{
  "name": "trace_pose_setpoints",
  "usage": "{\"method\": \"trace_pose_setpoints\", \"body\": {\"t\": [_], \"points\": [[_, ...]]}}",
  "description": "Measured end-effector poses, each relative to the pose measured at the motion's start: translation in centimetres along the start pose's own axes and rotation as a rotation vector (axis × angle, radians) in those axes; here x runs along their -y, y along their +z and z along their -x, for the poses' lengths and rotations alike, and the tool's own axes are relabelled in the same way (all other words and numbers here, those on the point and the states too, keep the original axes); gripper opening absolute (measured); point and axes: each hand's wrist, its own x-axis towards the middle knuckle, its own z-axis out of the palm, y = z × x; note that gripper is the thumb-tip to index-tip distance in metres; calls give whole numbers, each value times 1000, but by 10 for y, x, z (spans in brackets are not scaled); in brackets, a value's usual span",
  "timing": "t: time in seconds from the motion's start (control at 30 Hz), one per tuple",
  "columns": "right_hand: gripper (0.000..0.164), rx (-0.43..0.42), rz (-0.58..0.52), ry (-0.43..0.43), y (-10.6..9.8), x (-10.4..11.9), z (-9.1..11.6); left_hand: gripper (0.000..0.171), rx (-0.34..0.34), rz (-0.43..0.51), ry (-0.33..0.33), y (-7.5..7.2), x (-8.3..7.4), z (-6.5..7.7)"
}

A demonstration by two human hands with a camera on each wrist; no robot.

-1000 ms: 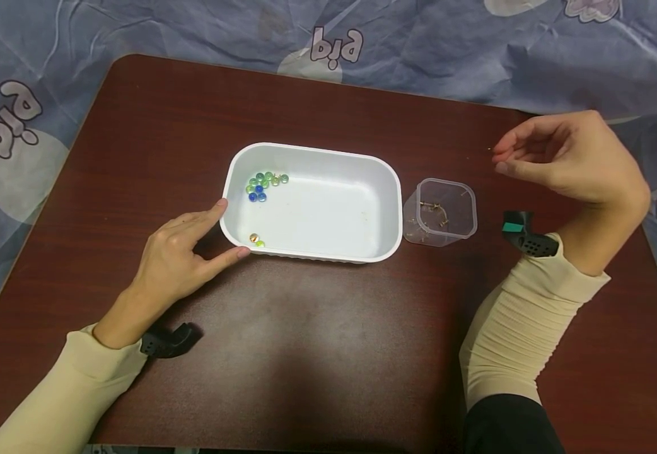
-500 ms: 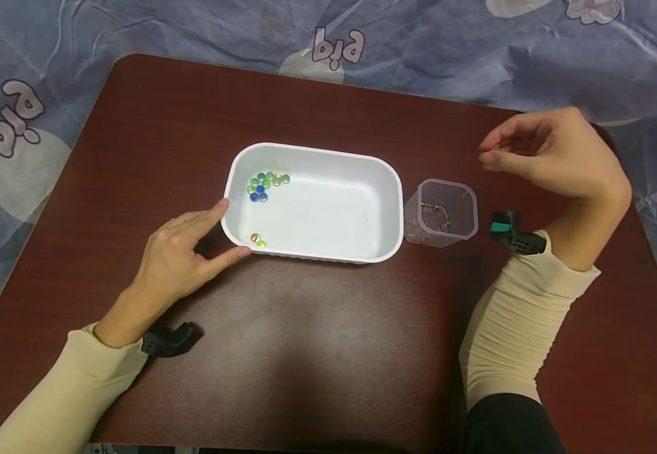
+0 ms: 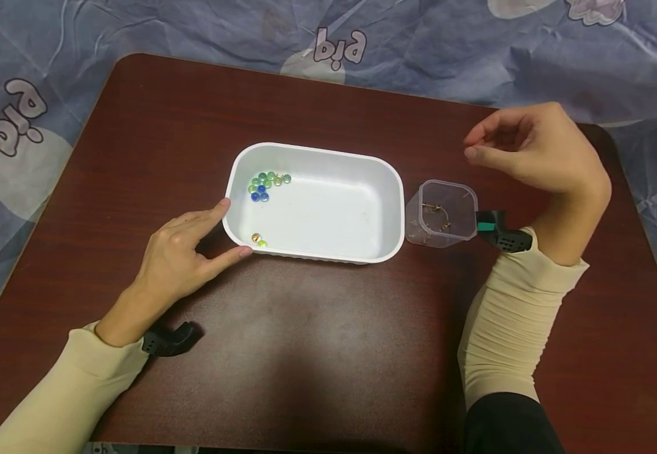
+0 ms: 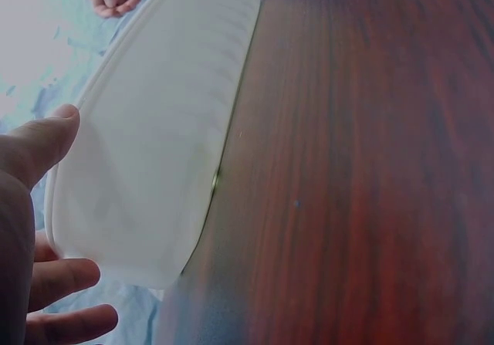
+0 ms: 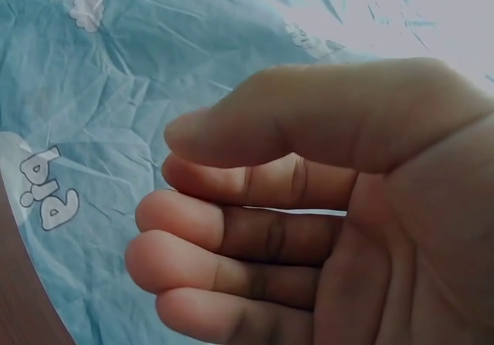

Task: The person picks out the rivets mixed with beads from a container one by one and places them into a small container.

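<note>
My left hand (image 3: 172, 255) touches the near-left corner of a white plastic tray (image 3: 328, 151), thumb on the front rim and fingers, fairly straight, at the end wall. Inside, green and blue glass marbles (image 3: 261, 189) cluster at the far left; two more marbles (image 3: 256, 238) lie near the thumb. My right hand (image 3: 544, 151) hovers behind and right of a clear plastic container (image 3: 459, 208) holding several small brass screws (image 3: 432, 207). In the right wrist view its thumb (image 5: 231, 133) lies close over the bent index finger; I cannot tell whether something small is pinched there.
Tray and container stand side by side on a dark brown wooden table (image 3: 317, 328). Blue patterned cloth (image 3: 419, 44) hangs behind the table's far edge. A black wrist camera (image 3: 504, 236) on the right wrist overlaps the container's right edge in the head view.
My right hand has moved left, closer to the container. A tiny brass speck seen at its fingertips a second ago no longer shows. The left hand and tray have stayed put.
</note>
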Motion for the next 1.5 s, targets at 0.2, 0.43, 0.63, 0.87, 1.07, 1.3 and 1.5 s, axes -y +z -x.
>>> {"method": "trace_pose_setpoints", "body": {"t": [0.2,0.43,0.63,0.87,1.07,1.3,1.5], "points": [[6,22,74,-4,6,5,-7,82,-7,3,4,1,0,0],[8,57,112,-19,14,9,-15,83,0,8,-4,1,0,0],[9,70,107,-56,27,14,-23,82,-6,11,4,2,0,-1],[10,97,67,-78,43,26,-36,82,-22,13,15,2,0,0],[10,82,40,-105,53,33,-48,82,-16,10,12,1,0,0],[10,128,58,-173,66,37,-60,81,-18,15,14,1,1,0],[8,168,80,-175,77,40,-68,82,-5,12,3,1,1,1]]}}
